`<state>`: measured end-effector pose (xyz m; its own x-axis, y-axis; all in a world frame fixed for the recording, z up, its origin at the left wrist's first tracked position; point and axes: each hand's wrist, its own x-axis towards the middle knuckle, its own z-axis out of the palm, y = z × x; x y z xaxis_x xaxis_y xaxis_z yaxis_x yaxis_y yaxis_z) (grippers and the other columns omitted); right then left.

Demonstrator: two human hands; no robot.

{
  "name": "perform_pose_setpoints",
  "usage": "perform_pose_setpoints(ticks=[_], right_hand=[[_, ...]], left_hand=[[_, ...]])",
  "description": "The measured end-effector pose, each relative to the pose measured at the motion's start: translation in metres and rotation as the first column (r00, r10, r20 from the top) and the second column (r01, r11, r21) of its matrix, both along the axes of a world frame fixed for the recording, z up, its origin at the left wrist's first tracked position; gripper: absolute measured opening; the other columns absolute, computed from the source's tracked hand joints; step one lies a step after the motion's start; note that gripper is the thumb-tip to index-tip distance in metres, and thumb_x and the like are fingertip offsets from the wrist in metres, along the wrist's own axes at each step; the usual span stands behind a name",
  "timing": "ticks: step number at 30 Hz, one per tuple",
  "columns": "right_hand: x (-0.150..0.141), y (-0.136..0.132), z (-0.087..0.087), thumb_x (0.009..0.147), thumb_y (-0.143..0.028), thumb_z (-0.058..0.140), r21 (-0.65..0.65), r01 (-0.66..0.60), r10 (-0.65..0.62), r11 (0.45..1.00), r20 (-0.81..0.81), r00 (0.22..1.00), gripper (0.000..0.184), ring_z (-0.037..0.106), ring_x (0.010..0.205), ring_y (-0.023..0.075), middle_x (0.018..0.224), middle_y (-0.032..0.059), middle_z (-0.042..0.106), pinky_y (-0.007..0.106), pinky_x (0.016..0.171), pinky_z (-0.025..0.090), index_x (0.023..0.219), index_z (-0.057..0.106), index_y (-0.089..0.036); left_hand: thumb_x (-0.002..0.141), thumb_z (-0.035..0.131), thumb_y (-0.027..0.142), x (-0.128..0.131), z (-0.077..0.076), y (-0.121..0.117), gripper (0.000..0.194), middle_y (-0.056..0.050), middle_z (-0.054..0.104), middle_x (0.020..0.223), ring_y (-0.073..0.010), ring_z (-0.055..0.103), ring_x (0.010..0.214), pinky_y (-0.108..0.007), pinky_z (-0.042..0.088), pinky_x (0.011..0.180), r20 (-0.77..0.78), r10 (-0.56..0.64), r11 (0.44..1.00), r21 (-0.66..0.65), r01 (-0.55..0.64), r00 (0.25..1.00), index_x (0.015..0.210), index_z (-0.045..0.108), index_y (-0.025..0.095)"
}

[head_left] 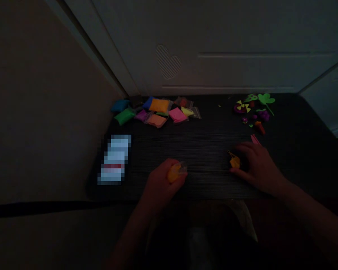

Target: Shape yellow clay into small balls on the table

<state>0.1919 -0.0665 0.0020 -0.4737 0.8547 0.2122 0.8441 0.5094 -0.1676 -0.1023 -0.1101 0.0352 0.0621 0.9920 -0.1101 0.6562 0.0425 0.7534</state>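
My left hand (161,183) is closed around a small see-through bag of yellow-orange clay (174,173), just above the front of the dark table. To the right, my right hand (256,165) rests low over the tabletop with thumb and fingers apart. Between them lies a small yellow-orange clay figure (235,162) with a thin stalk or loop on top. The thumb is close beside it; whether they touch I cannot tell. Just beyond my right fingers is a pink tool (255,139), partly hidden by them.
Several bagged clays lie at the back left, among them a green bag (125,116), an orange bag (159,105) and a pink bag (178,115). A lit phone (114,159) lies at left. Small clay shapes, including a green flower (266,99), lie back right. A white panel (228,71) stands behind.
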Motion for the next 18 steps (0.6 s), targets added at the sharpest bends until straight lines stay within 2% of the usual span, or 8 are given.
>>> perform_pose_setpoints(ticks=[2,4,6,9,11,13,15,18], right_hand=[[-0.004,0.002,-0.005,0.074,-0.053,0.053,-0.053,-0.072,0.071,0.996,-0.016,0.997,0.064,0.036,0.121,0.0317,0.131,0.0174,0.041,0.053,0.099,0.026,0.123,0.04,-0.012],[-0.008,0.005,-0.008,0.078,-0.045,0.053,-0.187,-0.103,0.074,0.977,-0.157,0.985,0.047,0.035,0.123,0.0296,0.131,0.0151,0.043,0.052,0.102,0.021,0.114,0.048,-0.015],[-0.012,0.006,-0.008,0.079,-0.039,0.053,-0.309,-0.093,-0.018,0.946,-0.339,0.941,0.028,0.042,0.118,0.0274,0.123,0.0131,0.05,0.049,0.099,0.028,0.097,0.056,-0.018],[-0.019,0.006,-0.002,0.083,-0.037,0.047,-0.415,-0.043,-0.2,0.909,-0.524,0.828,0.019,0.056,0.092,0.0212,0.098,0.0088,0.06,0.04,0.079,0.042,0.086,0.055,-0.02],[-0.031,0.005,0.006,0.087,-0.038,0.04,-0.505,-0.062,-0.348,0.861,-0.674,0.652,0.021,0.054,0.068,0.0143,0.075,0.002,0.056,0.032,0.063,0.043,0.085,0.052,-0.021],[-0.046,0.003,0.015,0.088,-0.039,0.037,-0.576,-0.144,-0.472,0.804,-0.767,0.435,0.022,0.041,0.049,0.0083,0.062,-0.0043,0.044,0.025,0.051,0.037,0.086,0.05,-0.022],[-0.063,0.002,0.025,0.088,-0.039,0.038,-0.602,-0.242,-0.534,0.761,-0.793,0.294,0.02,0.027,0.042,0.0056,0.056,-0.0077,0.033,0.022,0.044,0.03,0.089,0.05,-0.023],[-0.082,-0.001,0.039,0.086,-0.043,0.042,-0.577,-0.497,-0.673,0.648,-0.739,-0.018,0.025,0.015,0.04,0.0053,0.049,-0.0099,0.02,0.02,0.042,0.023,0.084,0.053,-0.021]], left_hand=[[0.075,0.056,0.037,0.002,0.0,0.001,0.02,0.003,0.058,0.072,-0.0114,0.054,0.062,-0.022,0.039,0.055,0.01,-0.006,1.0,-0.005,0.006,1.0,0.086,0.053,0.02],[0.075,0.056,0.037,0.003,0.001,0.001,0.02,0.003,0.057,0.072,-0.0113,0.054,0.062,-0.022,0.039,0.056,0.02,-0.003,1.0,-0.003,0.003,1.0,0.085,0.053,0.021],[0.075,0.056,0.037,0.004,0.001,0.0,0.02,0.003,0.057,0.072,-0.0113,0.053,0.062,-0.022,0.039,0.056,0.028,0.009,1.0,-0.001,-0.009,1.0,0.086,0.053,0.021],[0.074,0.057,0.038,0.002,0.001,-0.002,0.021,0.003,0.057,0.072,-0.0115,0.054,0.062,-0.022,0.04,0.056,0.04,0.032,0.999,-0.005,-0.032,0.999,0.085,0.053,0.02],[0.074,0.057,0.038,0.001,0.0,-0.003,0.022,0.003,0.057,0.072,-0.0115,0.054,0.063,-0.022,0.04,0.057,0.057,0.046,0.999,-0.016,-0.046,0.997,0.085,0.054,0.02],[0.074,0.057,0.039,0.001,0.0,-0.003,0.022,0.003,0.057,0.072,-0.0114,0.054,0.063,-0.022,0.041,0.057,0.091,0.062,0.998,-0.03,-0.059,0.994,0.085,0.054,0.02],[0.073,0.059,0.039,0.002,0.0,-0.002,0.023,0.003,0.058,0.072,-0.0117,0.054,0.063,-0.022,0.042,0.057,0.132,0.076,0.997,-0.038,-0.072,0.988,0.085,0.054,0.02],[0.071,0.06,0.038,0.003,0.001,-0.002,0.023,0.002,0.059,0.073,-0.0123,0.055,0.064,-0.022,0.042,0.057,0.166,0.09,0.996,-0.032,-0.086,0.982,0.084,0.055,0.02]])
